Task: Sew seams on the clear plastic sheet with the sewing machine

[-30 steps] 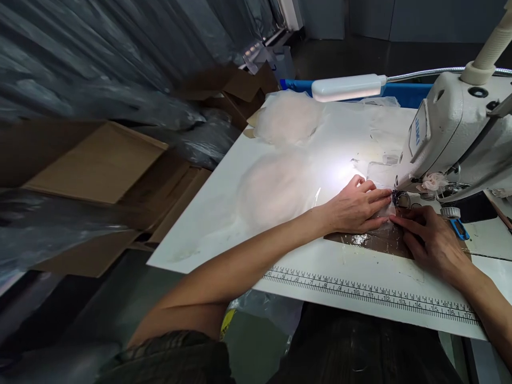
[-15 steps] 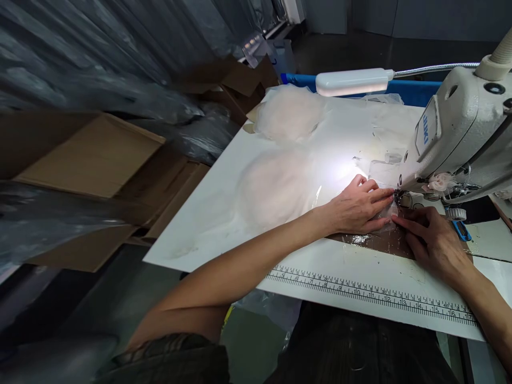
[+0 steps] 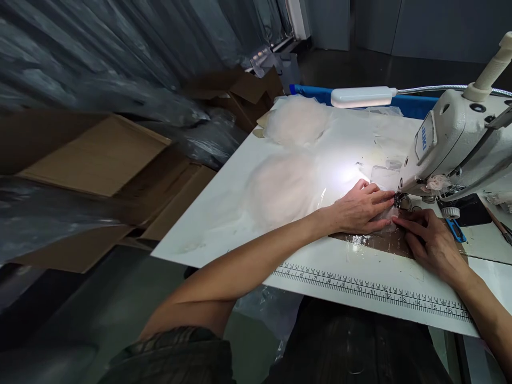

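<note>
My left hand [image 3: 360, 209] lies with fingers stretched out on a small piece of sheer, pale fabric [image 3: 387, 215], its fingertips beside the presser foot [image 3: 398, 199] of a white sewing machine [image 3: 448, 141]. From the other side, my right hand [image 3: 431, 241] has its fingers drawn together at the fabric's near right edge, close to my left fingertips. Part of the fabric is hidden under both hands. Beneath them is a brown, shiny strip [image 3: 370, 244] on the white table [image 3: 304, 250].
Two round, pale piles of sheer pieces [image 3: 282, 189] lie on the left of the table. A white lamp [image 3: 362, 97] hangs over the back. Blue thread snips [image 3: 455, 230] and a dark phone-like slab [image 3: 472, 209] lie right of my hands. Open cardboard boxes [image 3: 96, 154] stand left.
The whole view has shifted slightly, with the machine and lamp lower in the picture. Both hands keep nearly the same place at the presser foot; I see no clear movement of the fabric.
</note>
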`<state>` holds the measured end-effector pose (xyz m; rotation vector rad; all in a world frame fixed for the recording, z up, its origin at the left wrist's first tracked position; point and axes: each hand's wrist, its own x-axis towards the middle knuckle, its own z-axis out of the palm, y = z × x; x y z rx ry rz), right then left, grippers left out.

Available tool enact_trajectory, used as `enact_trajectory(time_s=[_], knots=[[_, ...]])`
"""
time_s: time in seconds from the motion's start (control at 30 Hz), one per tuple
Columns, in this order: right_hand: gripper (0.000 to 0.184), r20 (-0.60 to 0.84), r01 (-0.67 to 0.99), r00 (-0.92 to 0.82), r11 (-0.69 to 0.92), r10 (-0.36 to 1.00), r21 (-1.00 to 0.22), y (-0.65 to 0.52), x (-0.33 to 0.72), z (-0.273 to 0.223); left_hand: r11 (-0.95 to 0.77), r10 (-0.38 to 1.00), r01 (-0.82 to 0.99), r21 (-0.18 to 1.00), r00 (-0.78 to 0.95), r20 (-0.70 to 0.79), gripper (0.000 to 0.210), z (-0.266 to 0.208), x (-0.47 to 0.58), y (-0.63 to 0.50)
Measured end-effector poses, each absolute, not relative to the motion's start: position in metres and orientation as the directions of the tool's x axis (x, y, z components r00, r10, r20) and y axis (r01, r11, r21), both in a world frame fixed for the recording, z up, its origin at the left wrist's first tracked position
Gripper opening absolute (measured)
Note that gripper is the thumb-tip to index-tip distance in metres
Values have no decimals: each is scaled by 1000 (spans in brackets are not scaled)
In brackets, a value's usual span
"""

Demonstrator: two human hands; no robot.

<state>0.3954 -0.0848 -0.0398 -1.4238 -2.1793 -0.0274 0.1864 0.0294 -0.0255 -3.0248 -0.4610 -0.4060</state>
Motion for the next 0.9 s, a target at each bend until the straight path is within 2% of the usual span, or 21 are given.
enact_trajectory(time_s=[0.17, 0.4, 0.57, 0.63, 0.9], knots=[[34, 402, 881, -289, 406, 869, -243, -86, 396, -38, -960, 269, 276, 38, 883, 385, 35, -21, 181, 34], [35, 360, 878, -301, 404, 883, -257, -87, 395, -33, -980, 75, 21, 198, 960, 269, 21, -16, 176, 34], [36, 398, 880, -304, 415, 866, -232, -87, 394, -33, -990, 90, 51, 133, 946, 310, 31, -24, 179, 31], [36, 394, 879, -305, 415, 867, -235, -88, 394, -33, -992, 88, 51, 117, 937, 338, 29, -25, 180, 32], [36, 367, 881, -312, 411, 876, -234, -88, 395, -31, -999, -9, -24, 43, 947, 321, 31, -26, 180, 31]])
